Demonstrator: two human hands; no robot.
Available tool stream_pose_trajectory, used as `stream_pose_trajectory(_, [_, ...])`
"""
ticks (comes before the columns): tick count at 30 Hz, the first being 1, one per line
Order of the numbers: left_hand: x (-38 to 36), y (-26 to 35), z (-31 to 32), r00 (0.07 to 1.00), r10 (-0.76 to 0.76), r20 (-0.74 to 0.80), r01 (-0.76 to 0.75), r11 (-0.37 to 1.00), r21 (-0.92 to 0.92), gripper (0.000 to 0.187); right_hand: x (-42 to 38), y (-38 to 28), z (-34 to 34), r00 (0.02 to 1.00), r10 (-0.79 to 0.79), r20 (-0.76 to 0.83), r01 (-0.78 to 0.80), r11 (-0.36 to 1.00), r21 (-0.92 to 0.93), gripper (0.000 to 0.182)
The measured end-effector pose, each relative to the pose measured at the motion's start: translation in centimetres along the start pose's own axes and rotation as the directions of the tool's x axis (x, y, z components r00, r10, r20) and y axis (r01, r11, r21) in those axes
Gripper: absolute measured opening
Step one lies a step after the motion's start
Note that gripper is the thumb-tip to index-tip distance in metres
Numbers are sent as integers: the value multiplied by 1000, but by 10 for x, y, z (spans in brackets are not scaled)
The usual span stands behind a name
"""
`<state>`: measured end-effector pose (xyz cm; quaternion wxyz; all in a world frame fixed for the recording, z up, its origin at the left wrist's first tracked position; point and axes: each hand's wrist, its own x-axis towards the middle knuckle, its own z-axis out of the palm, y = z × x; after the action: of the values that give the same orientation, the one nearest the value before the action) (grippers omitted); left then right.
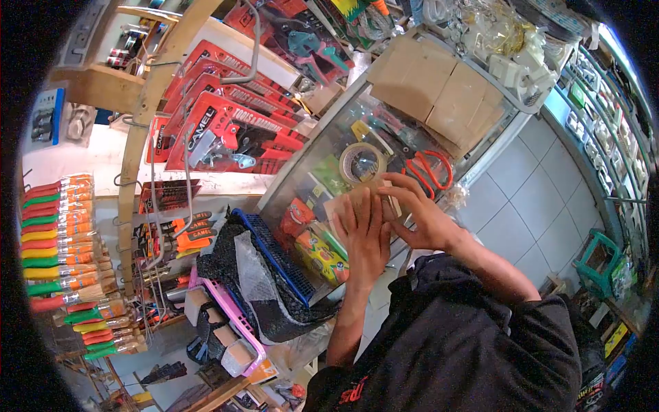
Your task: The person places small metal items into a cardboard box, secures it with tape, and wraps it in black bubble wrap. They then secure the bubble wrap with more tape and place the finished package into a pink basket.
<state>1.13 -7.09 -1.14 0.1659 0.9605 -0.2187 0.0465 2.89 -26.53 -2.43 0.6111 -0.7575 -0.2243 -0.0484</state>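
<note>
A small brown cardboard piece (336, 210) lies on the glass counter, largely covered by both hands. My left hand (366, 240) rests over it with fingers stretched out flat. At its right end, my right hand (420, 213) curls thumb and fingers around the edge of the cardboard. Just beyond the fingers lies a roll of tape (347, 167). A pair of scissors with red-orange handles (447, 169) is beside my right hand. The underside of the cardboard and some fingertips are hidden.
A larger flattened cardboard sheet (419, 79) covers the far part of the glass counter (292, 185). Red tool packs (226, 141) and paintbrushes (62, 240) hang at left. A blue basket (271, 257) stands against the counter, with a green stool (596, 264) at right.
</note>
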Motion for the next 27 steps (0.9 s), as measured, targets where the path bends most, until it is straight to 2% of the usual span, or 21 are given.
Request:
stream_pose_trajectory(3, [0,1,5,1000,25,-18,-26,1000,-12,54,-8,6,3,991,2,-132,-10,998,-63,80])
stream_pose_trajectory(6, [-1,2,9,999,17,-49,-19,999,-39,53,-14,14,12,968,37,-248,7,985,173,70])
stream_pose_trajectory(7, [0,2,10,998,22,-57,-24,999,-38,52,-16,14,13,966,89,-242,-41,979,198,70])
stream_pose_trajectory(10, [-1,1,11,998,18,-64,-20,999,-34,50,-20,9,24,927,222,-304,-34,853,521,67])
stream_pose_trajectory(19, [-2,1,19,996,9,-87,-9,1000,-4,44,-24,19,20,952,119,-283,-58,975,216,70])
stream_pose_trajectory(22, [-5,0,24,995,4,-100,-3,1000,10,43,-21,23,26,935,110,-338,-11,959,282,70])
stream_pose_trajectory(23, [-6,0,25,995,5,-104,-3,1000,17,43,-19,17,20,947,125,-296,-56,972,230,69])
stream_pose_trajectory(27, [-5,1,25,996,-13,-93,14,1000,9,41,-20,22,24,944,125,-306,-39,961,272,72])
